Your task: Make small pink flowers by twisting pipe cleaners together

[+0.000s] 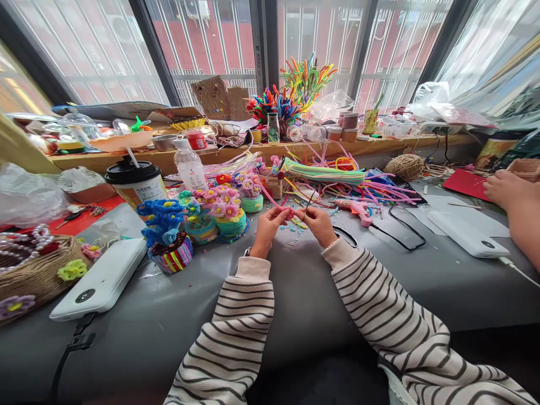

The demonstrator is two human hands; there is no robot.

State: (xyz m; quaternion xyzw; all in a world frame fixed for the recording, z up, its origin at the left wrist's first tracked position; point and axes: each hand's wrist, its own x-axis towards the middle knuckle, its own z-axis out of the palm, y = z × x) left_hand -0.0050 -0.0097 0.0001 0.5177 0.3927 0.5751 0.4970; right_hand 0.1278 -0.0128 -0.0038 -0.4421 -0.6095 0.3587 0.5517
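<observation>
A pink chenille stem (271,201) is between the two hands, at the centre of the surface (299,287), its far end trailing towards eleven o'clock. The left hand's (267,229) grip pinches it between thumb and fingers. The right hand's (319,226) grip is pressed together too, around a thin dark tool (310,203) and seemingly the stem's near part; the fingers hide exactly how.

The stem should be very light, soft-piled and bendable, likely with a wire core that keeps a crease; squeezing hard could flatten the fuzz, so fingertip holds close to the bend look best.

At nine o'clock from the hands, a striped pot (172,256) carries looped, fuzzy blue flowers (162,219). At one o'clock lies a straight, velvety bundle of pale green stems (323,170); at two, a rough, round twine ball (404,167); at three, a smooth pink plastic glue gun (360,212).
</observation>
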